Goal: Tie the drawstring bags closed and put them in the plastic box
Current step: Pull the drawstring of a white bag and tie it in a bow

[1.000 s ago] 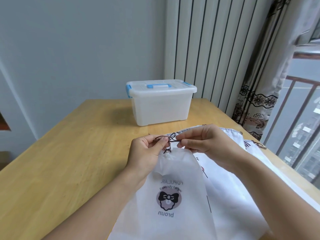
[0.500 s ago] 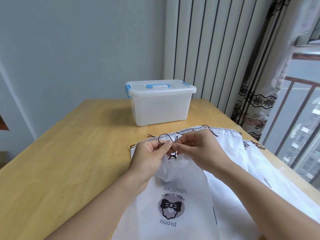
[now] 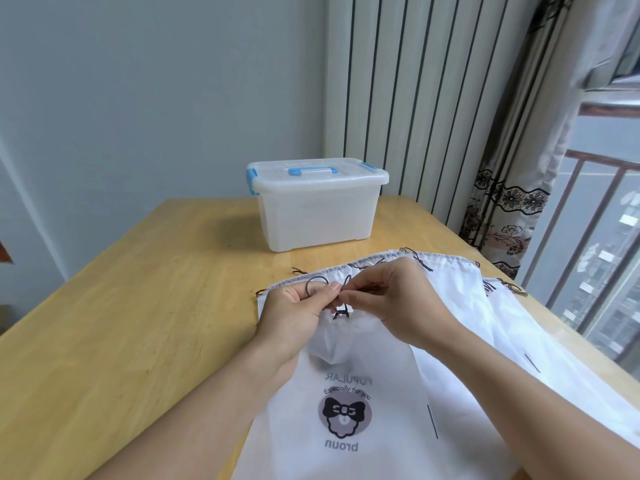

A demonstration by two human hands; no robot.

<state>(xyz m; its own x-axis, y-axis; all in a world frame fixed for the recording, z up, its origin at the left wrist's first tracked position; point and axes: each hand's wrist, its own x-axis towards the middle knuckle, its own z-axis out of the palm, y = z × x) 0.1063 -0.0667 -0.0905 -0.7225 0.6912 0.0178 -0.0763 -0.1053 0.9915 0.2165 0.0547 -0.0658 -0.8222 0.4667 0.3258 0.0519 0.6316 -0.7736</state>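
Head view: my left hand [image 3: 294, 315] and right hand [image 3: 391, 299] meet over the gathered neck of the top drawstring bag [image 3: 349, 403], a white one printed with a black bow and upside-down lettering. Both hands are curled and pinching the dark drawstring [image 3: 341, 308]: my left thumb and forefinger hold a small loop of it that stands up above my knuckles, my right fingertips pinch the cord just beside it, and a short knotted stretch hangs down between them onto the puckered cloth. That bag lies on a pile of other white bags [image 3: 460, 289] spread across the near right part of the wooden table [image 3: 138, 323], their cord ends poking out along the far hem. Farther back on the table, well apart from my hands, stands the plastic box [image 3: 317, 216], translucent, its lid on, with blue latches and a blue handle. Behind it hangs a striped curtain [image 3: 415, 98]; a window railing [image 3: 588, 237] shows at right.
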